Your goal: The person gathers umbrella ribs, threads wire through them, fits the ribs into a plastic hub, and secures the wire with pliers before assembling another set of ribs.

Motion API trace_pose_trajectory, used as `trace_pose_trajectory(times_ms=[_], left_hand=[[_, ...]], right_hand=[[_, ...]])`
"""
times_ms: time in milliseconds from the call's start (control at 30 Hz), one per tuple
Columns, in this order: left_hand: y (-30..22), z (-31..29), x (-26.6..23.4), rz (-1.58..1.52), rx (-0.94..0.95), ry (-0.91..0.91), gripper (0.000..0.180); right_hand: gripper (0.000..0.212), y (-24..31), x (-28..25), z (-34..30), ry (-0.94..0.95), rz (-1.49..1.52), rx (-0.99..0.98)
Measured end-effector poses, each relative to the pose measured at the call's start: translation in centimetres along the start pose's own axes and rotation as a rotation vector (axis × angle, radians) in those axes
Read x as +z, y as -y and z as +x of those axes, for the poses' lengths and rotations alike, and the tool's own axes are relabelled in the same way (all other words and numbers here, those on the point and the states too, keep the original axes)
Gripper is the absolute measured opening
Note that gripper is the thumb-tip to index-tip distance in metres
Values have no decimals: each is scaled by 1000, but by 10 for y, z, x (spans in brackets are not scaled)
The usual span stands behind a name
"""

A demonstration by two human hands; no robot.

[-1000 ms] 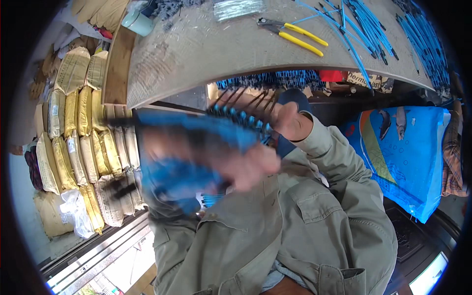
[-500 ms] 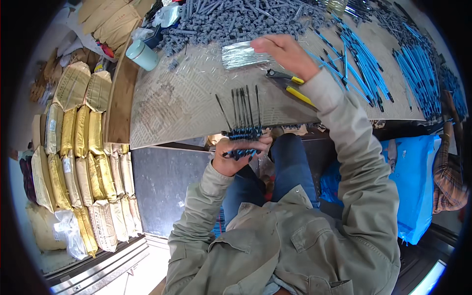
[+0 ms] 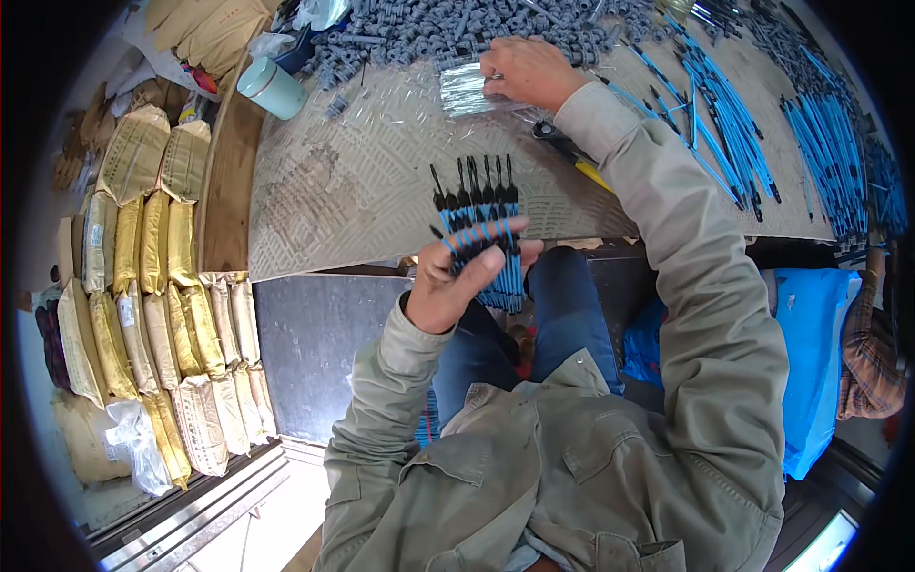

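A seated worker's left hand [image 3: 450,284] holds a bundle of slim blue-and-black rods [image 3: 481,200] just in front of the table's edge, its grip closed around them, thumb laid across. Half a second earlier the bundle was seen nearly end-on; now it is tipped so glossy blue shafts show below the fingers, with ribbed black collars and thin looped tips fanned above. The right hand [image 3: 536,76], raised over the table [image 3: 372,200] in the earlier view, has come down onto a flat stack of shiny, silvery strips [image 3: 461,91]; whether its grip has closed on any cannot be told. Behind lies a heap of knobbly grey parts [image 3: 410,43]. Yellow-handled pliers [image 3: 591,173] lie partly hidden by the right sleeve [image 3: 658,172].
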State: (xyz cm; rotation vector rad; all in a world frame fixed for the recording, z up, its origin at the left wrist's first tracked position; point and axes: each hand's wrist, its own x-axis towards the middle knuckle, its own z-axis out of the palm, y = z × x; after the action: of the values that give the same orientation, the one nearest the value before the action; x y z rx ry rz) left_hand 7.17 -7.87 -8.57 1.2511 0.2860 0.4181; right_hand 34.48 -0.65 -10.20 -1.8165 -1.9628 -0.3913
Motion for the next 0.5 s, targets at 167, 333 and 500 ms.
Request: trace_pose_trajectory(times_ms=[167,333,500], left_hand=[[-3,6,5,-102,-52,14,35],[0,5,6,-100,-31,33,36],[3,-4,-1,-88,-3,-21,36]], right_hand=[[10,-3,0,7,174,-45,82],[7,1,-14,-4,-53,-32,2],[5,70,-88,-51,-48,984,276]])
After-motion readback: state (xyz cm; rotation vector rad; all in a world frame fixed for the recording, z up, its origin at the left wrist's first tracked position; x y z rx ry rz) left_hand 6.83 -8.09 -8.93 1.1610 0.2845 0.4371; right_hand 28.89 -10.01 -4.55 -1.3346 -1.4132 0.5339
